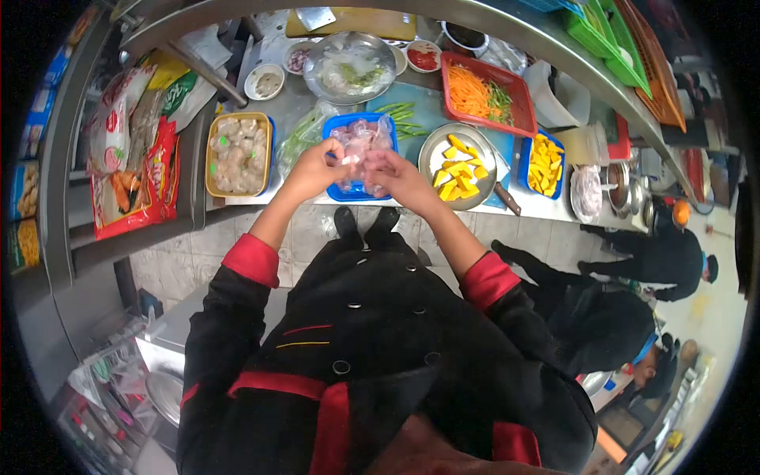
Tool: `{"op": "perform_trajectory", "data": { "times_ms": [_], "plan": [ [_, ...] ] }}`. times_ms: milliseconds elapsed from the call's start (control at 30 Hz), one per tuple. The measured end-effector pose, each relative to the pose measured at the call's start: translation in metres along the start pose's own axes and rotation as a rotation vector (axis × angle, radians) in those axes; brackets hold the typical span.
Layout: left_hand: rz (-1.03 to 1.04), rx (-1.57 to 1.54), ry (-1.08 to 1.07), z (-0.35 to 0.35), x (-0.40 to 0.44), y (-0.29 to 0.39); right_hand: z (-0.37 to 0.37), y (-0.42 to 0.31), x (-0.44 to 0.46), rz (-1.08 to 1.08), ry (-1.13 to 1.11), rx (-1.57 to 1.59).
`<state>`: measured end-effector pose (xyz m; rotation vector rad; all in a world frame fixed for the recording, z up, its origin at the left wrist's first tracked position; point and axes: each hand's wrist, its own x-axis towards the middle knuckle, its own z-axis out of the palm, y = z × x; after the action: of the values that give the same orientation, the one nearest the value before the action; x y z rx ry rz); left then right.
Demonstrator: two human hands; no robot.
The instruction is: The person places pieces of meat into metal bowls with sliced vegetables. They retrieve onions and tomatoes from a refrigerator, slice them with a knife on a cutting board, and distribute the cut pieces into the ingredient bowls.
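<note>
In front of me a blue tray (331, 129) holds clear plastic bags of pink raw meat (360, 142). My left hand (318, 168) is over the tray's left side, thumb and fingers pinched on a whitish bit of plastic bag. At the right side my right hand (402, 182) has its fingers curled onto a bag of the meat; the fingertips are partly hidden. Green stalks (402, 119) lie behind the tray. Just right of my right hand, a round metal plate (431, 150) carries yellow cut pieces (459, 170).
A yellow tray (212, 158) of small bagged portions stands left. A knife (507, 198) lies by the plate, its handle at the counter edge. Behind are a metal bowl (317, 67) and a red basket (507, 123) of shredded carrot. A shelf rail (380, 6) crosses above. Other people stand right.
</note>
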<state>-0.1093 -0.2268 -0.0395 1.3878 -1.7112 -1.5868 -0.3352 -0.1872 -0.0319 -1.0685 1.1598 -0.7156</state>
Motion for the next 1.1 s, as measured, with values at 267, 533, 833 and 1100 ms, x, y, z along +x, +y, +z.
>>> {"op": "perform_trajectory", "data": {
  "times_ms": [267,533,833,1100],
  "plan": [
    [0.009,-0.679,0.101,0.058,0.04,0.053,-0.014,-0.033,-0.01,-0.287,0.382,0.086],
    [0.247,-0.009,0.128,0.131,0.089,0.093,-0.071,-0.021,-0.037,-0.249,0.85,-0.328],
    [0.13,0.056,0.107,0.19,0.116,0.067,-0.118,0.018,-0.045,-0.028,0.74,-0.286],
    [-0.388,-0.625,0.03,0.207,0.123,0.039,-0.141,0.054,-0.041,-0.169,0.406,0.207]
  ]
}}
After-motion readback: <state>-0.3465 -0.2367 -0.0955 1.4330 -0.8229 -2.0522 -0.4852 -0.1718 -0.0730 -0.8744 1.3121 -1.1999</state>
